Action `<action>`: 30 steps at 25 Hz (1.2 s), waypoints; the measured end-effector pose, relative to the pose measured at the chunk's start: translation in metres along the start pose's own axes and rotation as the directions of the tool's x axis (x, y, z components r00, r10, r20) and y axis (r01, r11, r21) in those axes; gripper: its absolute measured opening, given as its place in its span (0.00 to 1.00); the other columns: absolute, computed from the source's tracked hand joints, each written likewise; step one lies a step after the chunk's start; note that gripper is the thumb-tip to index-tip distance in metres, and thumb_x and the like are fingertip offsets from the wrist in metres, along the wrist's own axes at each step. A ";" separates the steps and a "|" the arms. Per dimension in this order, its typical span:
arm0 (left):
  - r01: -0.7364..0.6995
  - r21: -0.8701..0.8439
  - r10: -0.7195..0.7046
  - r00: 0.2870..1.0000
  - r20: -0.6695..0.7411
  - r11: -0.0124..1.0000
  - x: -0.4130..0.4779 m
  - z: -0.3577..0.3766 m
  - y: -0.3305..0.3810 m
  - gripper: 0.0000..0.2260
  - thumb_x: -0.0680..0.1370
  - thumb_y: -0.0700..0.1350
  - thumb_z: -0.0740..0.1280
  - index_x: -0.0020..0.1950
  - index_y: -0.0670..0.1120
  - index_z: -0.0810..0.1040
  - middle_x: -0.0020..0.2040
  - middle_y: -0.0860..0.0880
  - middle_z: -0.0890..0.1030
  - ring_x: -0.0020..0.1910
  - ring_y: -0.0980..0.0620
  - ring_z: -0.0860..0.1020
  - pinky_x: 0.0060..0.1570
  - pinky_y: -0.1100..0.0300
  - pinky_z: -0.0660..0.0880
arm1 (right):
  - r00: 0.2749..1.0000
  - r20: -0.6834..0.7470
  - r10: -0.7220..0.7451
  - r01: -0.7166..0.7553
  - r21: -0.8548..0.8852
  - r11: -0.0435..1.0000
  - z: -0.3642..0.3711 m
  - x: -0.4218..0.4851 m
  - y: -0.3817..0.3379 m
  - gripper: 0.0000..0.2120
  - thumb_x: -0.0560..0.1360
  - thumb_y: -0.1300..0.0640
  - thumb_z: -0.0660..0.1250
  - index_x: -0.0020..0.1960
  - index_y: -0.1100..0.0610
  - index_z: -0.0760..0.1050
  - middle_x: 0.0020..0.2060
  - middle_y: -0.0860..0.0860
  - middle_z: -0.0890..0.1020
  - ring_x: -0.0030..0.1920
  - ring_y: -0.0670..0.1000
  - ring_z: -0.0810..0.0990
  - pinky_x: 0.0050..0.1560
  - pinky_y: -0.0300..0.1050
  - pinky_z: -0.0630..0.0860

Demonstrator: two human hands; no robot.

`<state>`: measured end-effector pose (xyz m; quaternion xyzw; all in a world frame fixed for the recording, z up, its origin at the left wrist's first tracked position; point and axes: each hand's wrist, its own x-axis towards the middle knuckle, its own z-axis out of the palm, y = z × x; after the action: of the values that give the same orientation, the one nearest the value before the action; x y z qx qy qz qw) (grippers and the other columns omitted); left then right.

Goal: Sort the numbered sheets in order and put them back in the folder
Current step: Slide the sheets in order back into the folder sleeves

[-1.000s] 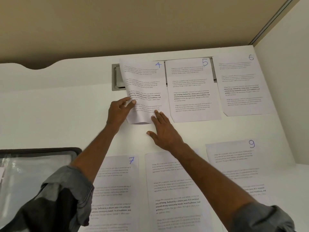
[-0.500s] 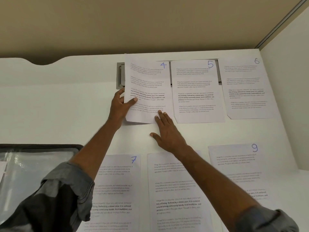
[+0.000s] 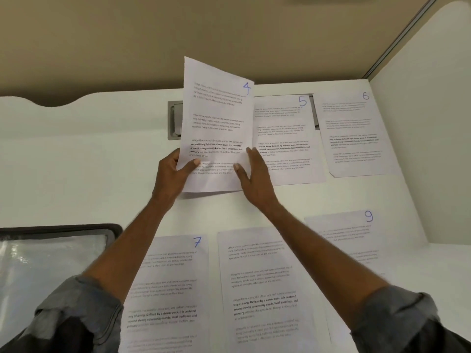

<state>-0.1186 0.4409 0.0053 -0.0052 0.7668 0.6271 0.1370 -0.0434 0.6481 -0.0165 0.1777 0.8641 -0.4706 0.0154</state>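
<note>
White sheet 4 (image 3: 216,123) stands near-upright, long axis vertical, number topmost

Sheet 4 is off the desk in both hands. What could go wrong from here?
1. The left hand and right hand pinch the white printed sheet numbered 4 only at its lower end; its tall free part may flop or crease.
2. The right hand's fingers sit over the white printed sheet numbered 5 in this view and might drag it askew.

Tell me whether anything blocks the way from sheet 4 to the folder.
Nothing visible. Sheet 4, held up by the left hand and right hand, has only bare table between it and the folder.
</note>
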 end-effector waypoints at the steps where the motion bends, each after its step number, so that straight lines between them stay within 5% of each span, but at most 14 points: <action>1: -0.016 -0.022 0.016 1.000 0.011 1.000 -0.007 -0.003 0.005 0.18 0.78 0.41 0.74 0.68 0.44 0.80 0.59 0.53 0.85 0.56 0.57 0.84 0.53 0.65 0.79 | 0.996 -0.012 0.087 -0.085 0.119 0.989 -0.008 0.006 -0.009 0.32 0.84 0.49 0.63 0.81 0.61 0.57 0.81 0.57 0.59 0.80 0.54 0.57 0.80 0.48 0.53; 3: -0.047 -0.062 0.049 0.998 0.026 0.997 -0.021 -0.013 0.014 0.17 0.78 0.41 0.74 0.67 0.44 0.80 0.59 0.54 0.85 0.58 0.56 0.83 0.54 0.65 0.79 | 0.982 -0.005 0.189 -0.176 0.337 0.925 -0.025 0.013 -0.022 0.33 0.83 0.51 0.66 0.81 0.58 0.56 0.78 0.54 0.65 0.76 0.51 0.66 0.76 0.48 0.63; 5: -0.064 -0.095 0.066 0.998 0.020 0.993 -0.034 -0.024 0.019 0.16 0.78 0.41 0.74 0.66 0.45 0.81 0.57 0.55 0.86 0.58 0.55 0.83 0.55 0.64 0.79 | 0.977 0.050 0.208 -0.205 0.496 0.844 -0.041 0.009 -0.026 0.25 0.81 0.58 0.68 0.77 0.56 0.65 0.66 0.51 0.78 0.62 0.48 0.78 0.63 0.47 0.75; 8: -0.059 -0.102 0.060 0.998 0.008 0.993 -0.053 -0.041 0.018 0.15 0.78 0.42 0.74 0.64 0.46 0.81 0.55 0.57 0.86 0.55 0.56 0.84 0.51 0.65 0.79 | 0.983 0.041 0.178 -0.173 0.521 0.836 -0.052 -0.016 -0.030 0.12 0.78 0.65 0.69 0.62 0.59 0.78 0.48 0.53 0.84 0.47 0.48 0.82 0.55 0.46 0.80; 12: -0.018 -0.117 0.024 0.998 0.050 0.993 -0.088 -0.051 0.013 0.11 0.79 0.45 0.73 0.61 0.49 0.82 0.53 0.57 0.87 0.53 0.56 0.85 0.51 0.63 0.80 | 0.984 0.000 0.179 -0.149 0.556 0.817 -0.056 -0.066 -0.032 0.10 0.76 0.67 0.71 0.58 0.63 0.80 0.52 0.63 0.85 0.49 0.53 0.84 0.56 0.49 0.83; 21: 0.031 -0.228 -0.010 0.996 0.093 0.973 -0.186 -0.086 0.001 0.13 0.79 0.43 0.72 0.63 0.46 0.82 0.57 0.50 0.86 0.58 0.49 0.84 0.57 0.55 0.80 | 0.986 -0.086 0.140 -0.068 0.563 0.823 -0.043 -0.181 -0.046 0.10 0.76 0.66 0.72 0.58 0.61 0.82 0.50 0.57 0.87 0.48 0.50 0.85 0.50 0.41 0.82; 25: -0.007 -0.216 0.016 0.999 0.039 0.976 -0.252 -0.116 -0.011 0.12 0.78 0.42 0.74 0.62 0.47 0.82 0.57 0.48 0.86 0.58 0.47 0.84 0.61 0.50 0.79 | 0.996 0.029 0.082 -0.082 0.639 0.765 -0.026 -0.235 -0.058 0.13 0.77 0.63 0.72 0.62 0.61 0.80 0.52 0.55 0.86 0.51 0.49 0.85 0.51 0.43 0.81; 30: 0.021 -0.260 -0.022 1.000 -0.001 0.965 -0.347 -0.160 -0.031 0.13 0.78 0.41 0.73 0.62 0.47 0.82 0.56 0.49 0.86 0.55 0.48 0.85 0.54 0.56 0.82 | 0.971 0.239 0.000 -0.149 0.604 0.783 0.017 -0.307 -0.073 0.13 0.79 0.60 0.71 0.63 0.58 0.80 0.56 0.54 0.86 0.55 0.53 0.86 0.51 0.46 0.83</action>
<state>0.1887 0.2232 0.0793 -0.0329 0.6782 0.7206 0.1405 0.2187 0.5085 0.0924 0.1521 0.6474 -0.7432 0.0734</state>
